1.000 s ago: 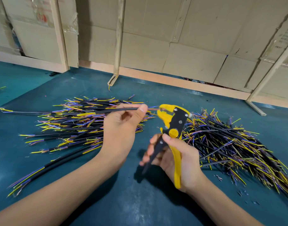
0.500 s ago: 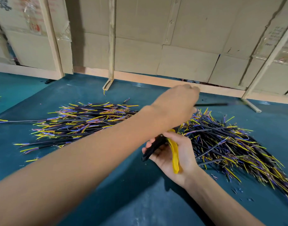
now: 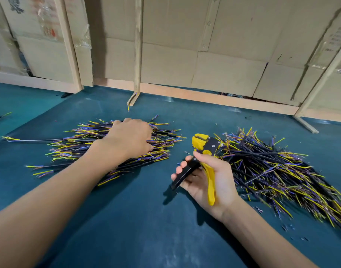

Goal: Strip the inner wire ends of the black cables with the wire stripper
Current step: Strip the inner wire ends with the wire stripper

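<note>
Head view, the only camera.

Item 1: left hand (image 3: 129, 139). Knuckles up, resting on the left pile (image 3: 100, 146) of black cables, fingers curled down into the bundle. Whether they have closed on one cable cannot be told; the fingertips are hidden under the hand.

Item 2: right hand (image 3: 206, 179). Palm up, near the middle of the table, gripping the wire stripper (image 3: 203, 161). The yellow handle lies across the palm, the black handle sits under the fingers, and the handles stand spread. The yellow-and-black head points away from the person, just beside the right pile (image 3: 277, 171). No cable sits in the head.

Item 3: left pile. Black cables laid roughly parallel, with yellow, blue and purple inner wires fanned out at both ends. Judged to be the stock awaiting stripping, since the free hand reaches here.

Item 4: right pile. Larger, looser, more tangled, with bare coppery strands at many tips. Judged to be the finished lot.

Item 5: blue table covering (image 3: 146, 219). Small insulation scraps (image 3: 287, 227) lie near the right pile.

Item 6: cardboard panels (image 3: 223, 45) and wooden battens along the far edge.

Progress, as a judgement: a good share appears done, a sizeable pile remains, and the step in hand is fetching the next cable.
</note>
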`<move>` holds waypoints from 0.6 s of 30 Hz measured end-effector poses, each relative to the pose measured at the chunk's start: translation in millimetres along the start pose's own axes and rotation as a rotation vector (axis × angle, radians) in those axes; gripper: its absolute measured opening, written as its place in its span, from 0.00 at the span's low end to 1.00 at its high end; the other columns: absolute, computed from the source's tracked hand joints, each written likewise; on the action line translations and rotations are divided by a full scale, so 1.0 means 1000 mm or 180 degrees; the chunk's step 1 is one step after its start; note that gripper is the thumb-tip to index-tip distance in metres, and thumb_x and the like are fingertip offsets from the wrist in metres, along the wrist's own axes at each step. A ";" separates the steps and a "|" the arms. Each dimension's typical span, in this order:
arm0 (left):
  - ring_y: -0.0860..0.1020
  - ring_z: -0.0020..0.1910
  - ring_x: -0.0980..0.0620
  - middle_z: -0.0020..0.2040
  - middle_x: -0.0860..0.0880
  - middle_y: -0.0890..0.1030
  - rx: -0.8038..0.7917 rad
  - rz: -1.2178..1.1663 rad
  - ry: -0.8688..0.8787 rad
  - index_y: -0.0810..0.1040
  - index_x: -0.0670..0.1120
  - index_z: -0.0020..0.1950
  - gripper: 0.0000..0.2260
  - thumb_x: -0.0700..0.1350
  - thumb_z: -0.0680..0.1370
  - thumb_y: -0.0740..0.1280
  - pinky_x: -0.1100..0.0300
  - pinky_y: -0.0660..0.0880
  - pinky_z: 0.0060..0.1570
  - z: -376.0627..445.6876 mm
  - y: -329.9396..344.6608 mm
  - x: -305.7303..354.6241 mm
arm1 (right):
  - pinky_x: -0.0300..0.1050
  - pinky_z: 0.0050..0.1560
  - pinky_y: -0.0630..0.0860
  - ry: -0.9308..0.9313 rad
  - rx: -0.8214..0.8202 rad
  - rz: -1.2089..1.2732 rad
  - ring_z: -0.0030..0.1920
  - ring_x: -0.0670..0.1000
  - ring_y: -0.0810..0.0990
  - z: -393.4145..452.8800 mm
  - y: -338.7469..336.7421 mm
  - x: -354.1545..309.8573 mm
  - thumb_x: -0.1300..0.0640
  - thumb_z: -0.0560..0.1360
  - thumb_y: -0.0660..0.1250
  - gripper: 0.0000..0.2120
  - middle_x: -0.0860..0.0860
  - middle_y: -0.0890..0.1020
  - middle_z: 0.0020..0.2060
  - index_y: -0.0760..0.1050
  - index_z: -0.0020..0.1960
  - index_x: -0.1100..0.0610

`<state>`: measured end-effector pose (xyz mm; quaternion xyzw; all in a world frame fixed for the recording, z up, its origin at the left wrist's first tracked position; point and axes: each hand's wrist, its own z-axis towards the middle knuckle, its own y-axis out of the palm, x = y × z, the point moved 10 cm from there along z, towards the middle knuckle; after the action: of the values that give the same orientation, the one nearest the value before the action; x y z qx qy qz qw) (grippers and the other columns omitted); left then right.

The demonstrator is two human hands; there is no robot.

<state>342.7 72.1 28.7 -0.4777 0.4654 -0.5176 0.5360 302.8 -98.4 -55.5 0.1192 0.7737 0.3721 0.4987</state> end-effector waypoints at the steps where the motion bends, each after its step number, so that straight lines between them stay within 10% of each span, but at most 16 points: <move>1: 0.75 0.59 0.44 0.54 0.49 0.78 0.0180 -0.0221 0.0016 0.79 0.53 0.51 0.07 0.55 0.78 0.69 0.49 0.69 0.60 -0.002 -0.006 -0.001 | 0.57 0.45 0.82 -0.0008 -0.0002 0.0018 0.38 0.61 0.80 0.000 0.000 0.000 0.57 0.72 0.72 0.10 0.60 0.77 0.39 0.77 0.45 0.63; 13: 0.76 0.41 0.41 0.44 0.43 0.82 0.3312 -0.1010 0.1248 0.74 0.43 0.55 0.03 0.40 0.84 0.62 0.48 0.72 0.44 -0.100 -0.081 0.025 | 0.57 0.48 0.81 -0.0105 -0.0227 0.0049 0.40 0.60 0.80 -0.002 0.004 -0.006 0.55 0.73 0.71 0.11 0.59 0.77 0.41 0.76 0.48 0.63; 18: 0.77 0.38 0.45 0.46 0.46 0.80 0.2487 -0.1576 0.1885 0.78 0.45 0.61 0.09 0.44 0.85 0.61 0.49 0.77 0.35 -0.101 -0.076 0.057 | 0.57 0.47 0.81 -0.0861 -0.0503 -0.0326 0.39 0.60 0.80 -0.012 0.015 -0.029 0.59 0.73 0.69 0.08 0.61 0.80 0.43 0.76 0.50 0.62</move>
<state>236.1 11.6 92.9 -0.1722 0.2432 -0.8749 0.3818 303.1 -109.6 -22.9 0.0890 0.6728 0.3865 0.6245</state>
